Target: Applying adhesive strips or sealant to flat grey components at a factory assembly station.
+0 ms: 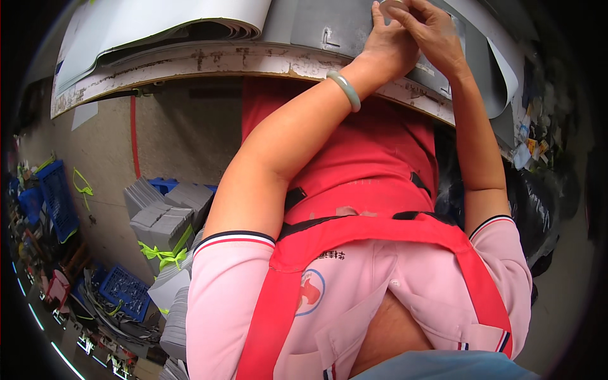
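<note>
At the top edge of the view my two hands meet over the workbench. A small round pale thing [394, 5] shows between them; its kind is unclear. My right hand [437, 39] is closed, with thumb and fingers bent around that thing. My left hand [389, 50] lies under and beside the right one, one digit pointing up along the round thing's left edge. Its other fingers are mostly hidden behind the right hand, and what they grip cannot be made out. A pale green bangle [345, 90] circles my left wrist. Dark grey sheets [310, 28] lie beneath both hands.
A stack of large white sheets [171, 22] with curled edges covers the bench's left part. The worn bench edge [253, 60] runs before me. Bundled grey pieces [164, 221] and blue crates [58, 199] stand on the floor at left; black plastic bags [538, 202] sit at right.
</note>
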`<state>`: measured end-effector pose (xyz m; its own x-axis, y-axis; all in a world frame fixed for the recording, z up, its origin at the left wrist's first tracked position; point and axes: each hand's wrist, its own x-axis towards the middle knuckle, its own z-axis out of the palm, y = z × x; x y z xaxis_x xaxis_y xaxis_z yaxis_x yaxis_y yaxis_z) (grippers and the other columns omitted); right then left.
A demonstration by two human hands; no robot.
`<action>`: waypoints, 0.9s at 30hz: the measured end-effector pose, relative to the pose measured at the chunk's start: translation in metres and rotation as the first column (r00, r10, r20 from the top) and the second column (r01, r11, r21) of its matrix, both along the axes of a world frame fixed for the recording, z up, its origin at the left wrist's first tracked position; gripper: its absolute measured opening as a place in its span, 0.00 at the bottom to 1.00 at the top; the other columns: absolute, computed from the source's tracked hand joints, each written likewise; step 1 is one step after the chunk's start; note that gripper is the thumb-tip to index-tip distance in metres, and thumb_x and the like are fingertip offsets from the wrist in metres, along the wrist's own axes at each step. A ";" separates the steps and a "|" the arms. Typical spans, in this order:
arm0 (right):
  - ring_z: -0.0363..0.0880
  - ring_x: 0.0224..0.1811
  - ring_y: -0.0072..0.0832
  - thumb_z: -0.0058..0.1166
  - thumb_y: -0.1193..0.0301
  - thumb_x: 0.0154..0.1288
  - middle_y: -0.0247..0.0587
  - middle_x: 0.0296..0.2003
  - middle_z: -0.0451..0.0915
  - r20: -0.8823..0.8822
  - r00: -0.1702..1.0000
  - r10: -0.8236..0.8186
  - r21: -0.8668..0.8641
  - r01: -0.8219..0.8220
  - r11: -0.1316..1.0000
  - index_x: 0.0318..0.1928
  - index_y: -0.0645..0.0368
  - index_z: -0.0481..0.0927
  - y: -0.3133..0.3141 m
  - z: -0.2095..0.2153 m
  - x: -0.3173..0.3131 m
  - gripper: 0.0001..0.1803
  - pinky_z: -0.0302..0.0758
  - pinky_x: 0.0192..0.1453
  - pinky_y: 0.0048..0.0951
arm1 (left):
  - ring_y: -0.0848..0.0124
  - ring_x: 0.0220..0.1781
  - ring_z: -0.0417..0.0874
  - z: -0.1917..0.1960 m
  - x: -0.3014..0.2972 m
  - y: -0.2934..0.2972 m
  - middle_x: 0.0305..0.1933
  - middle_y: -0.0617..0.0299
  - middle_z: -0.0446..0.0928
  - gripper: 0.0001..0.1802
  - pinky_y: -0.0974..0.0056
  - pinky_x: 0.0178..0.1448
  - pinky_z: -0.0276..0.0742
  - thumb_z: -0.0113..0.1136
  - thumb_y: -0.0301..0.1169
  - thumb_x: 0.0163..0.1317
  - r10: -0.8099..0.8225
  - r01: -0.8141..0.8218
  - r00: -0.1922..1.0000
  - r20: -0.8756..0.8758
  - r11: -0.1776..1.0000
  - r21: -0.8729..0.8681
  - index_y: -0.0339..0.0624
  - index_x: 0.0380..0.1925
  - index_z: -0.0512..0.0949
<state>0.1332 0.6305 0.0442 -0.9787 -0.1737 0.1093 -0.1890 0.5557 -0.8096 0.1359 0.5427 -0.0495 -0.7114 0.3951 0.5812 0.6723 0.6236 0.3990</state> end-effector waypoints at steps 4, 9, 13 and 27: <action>0.82 0.40 0.19 0.61 0.59 0.72 0.35 0.37 0.88 -0.158 0.916 -0.369 0.412 0.401 0.818 0.47 0.58 0.86 0.151 -0.030 -0.007 0.16 0.76 0.50 0.26 | 0.50 0.71 0.71 0.028 0.004 -0.013 0.60 0.49 0.76 0.18 0.25 0.76 0.51 0.56 0.39 0.69 -0.113 0.129 0.987 0.114 0.981 -0.147 0.44 0.54 0.81; 0.78 0.36 0.17 0.63 0.56 0.70 0.29 0.35 0.85 -0.064 0.847 -0.527 0.257 0.524 0.812 0.45 0.60 0.86 0.163 -0.051 0.013 0.18 0.74 0.44 0.23 | 0.56 0.69 0.74 0.024 0.009 -0.023 0.59 0.56 0.77 0.19 0.29 0.72 0.62 0.57 0.37 0.69 -0.002 -0.018 0.996 -0.090 0.977 -0.214 0.48 0.58 0.78; 0.76 0.26 0.18 0.63 0.68 0.71 0.31 0.30 0.82 0.332 0.746 -0.577 -0.269 0.661 0.700 0.42 0.61 0.84 0.137 -0.054 0.002 0.09 0.74 0.29 0.22 | 0.55 0.73 0.71 0.012 0.005 -0.027 0.62 0.59 0.76 0.16 0.24 0.75 0.53 0.57 0.38 0.70 -0.089 0.097 0.993 0.077 0.990 -0.105 0.51 0.56 0.80; 0.82 0.38 0.19 0.62 0.64 0.73 0.30 0.37 0.84 0.415 0.846 -0.335 -0.625 0.533 0.571 0.46 0.58 0.85 0.174 -0.036 0.022 0.10 0.79 0.38 0.21 | 0.57 0.70 0.74 0.024 0.000 -0.029 0.63 0.60 0.77 0.17 0.40 0.78 0.58 0.60 0.35 0.69 -0.077 0.081 0.997 0.031 0.982 -0.170 0.51 0.57 0.82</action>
